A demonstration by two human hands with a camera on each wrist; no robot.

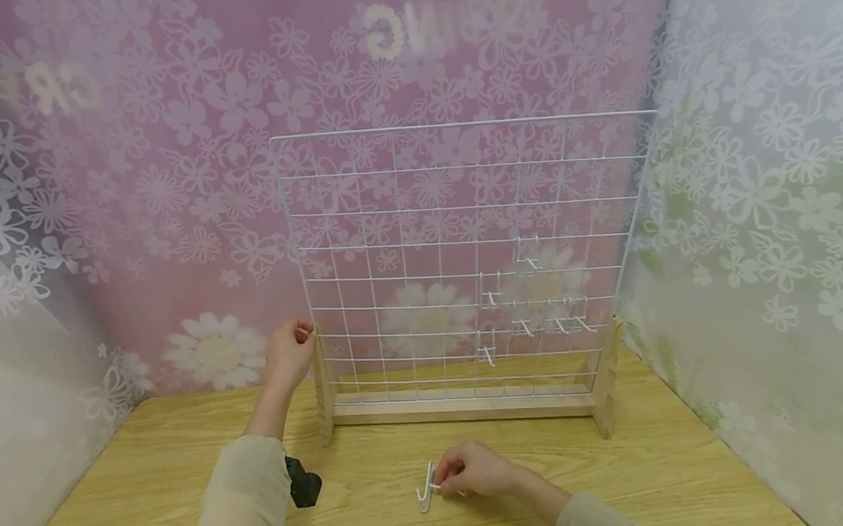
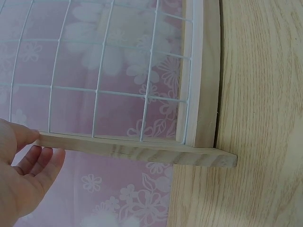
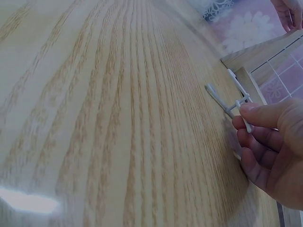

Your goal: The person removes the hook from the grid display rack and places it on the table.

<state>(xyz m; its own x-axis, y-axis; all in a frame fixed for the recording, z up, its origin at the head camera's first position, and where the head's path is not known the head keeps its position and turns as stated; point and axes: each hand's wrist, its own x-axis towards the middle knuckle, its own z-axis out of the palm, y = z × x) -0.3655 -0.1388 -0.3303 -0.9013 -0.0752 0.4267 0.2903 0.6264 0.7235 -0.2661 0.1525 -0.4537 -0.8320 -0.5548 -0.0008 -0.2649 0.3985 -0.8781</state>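
Observation:
My right hand (image 1: 479,468) pinches a white wire hook (image 1: 426,488) between thumb and fingers, low over the table front of the rack. In the right wrist view, two prongs of the hook (image 3: 218,98) stick out past the thumb, and another white bit shows below the fingers. My left hand (image 1: 290,356) grips the top end of the left upright of the wooden stand (image 2: 142,150), thumb on one side and fingertips on the other. That stand holds a white wire grid (image 1: 405,273) upright.
Several white hooks (image 1: 491,299) hang on the grid's lower right part. The stand's right upright (image 1: 609,376) and crossbar (image 1: 464,410) rest on the wood-grain table (image 1: 380,475). Behind hangs a pink flowered curtain (image 1: 186,233), with pale flowered sheeting (image 1: 785,206) at the right.

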